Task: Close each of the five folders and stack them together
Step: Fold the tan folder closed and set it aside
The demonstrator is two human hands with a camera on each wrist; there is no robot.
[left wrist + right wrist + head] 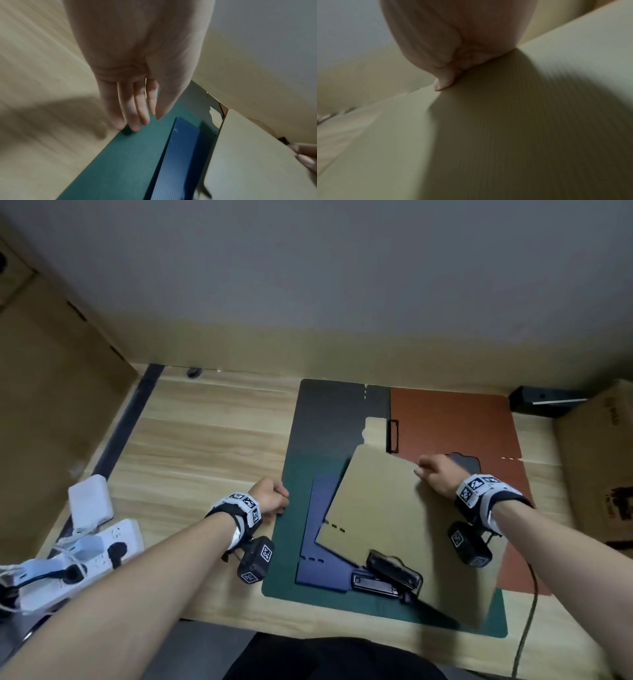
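Observation:
Several folders lie overlapped on the wooden table: a black folder (329, 419) at the back left, a red folder (452, 422) at the back right, a green folder (291, 542) at the front with a blue folder (322, 542) on it. On top, the tan folder (383, 508) has its cover raised at a tilt. My right hand (424, 470) pinches that cover's far edge, thumb (443, 83) on the near face and fingers hidden behind it. My left hand (142, 120) has straight fingers touching the left edge of the green folder (130, 155).
Black metal clips (394, 575) sit at the folders' near side. A white power strip (85, 549) and an adapter (90, 501) lie at the left table edge. A cardboard box (596, 474) and a black device (541, 402) stand at the right. A cable (527, 618) hangs at the front right.

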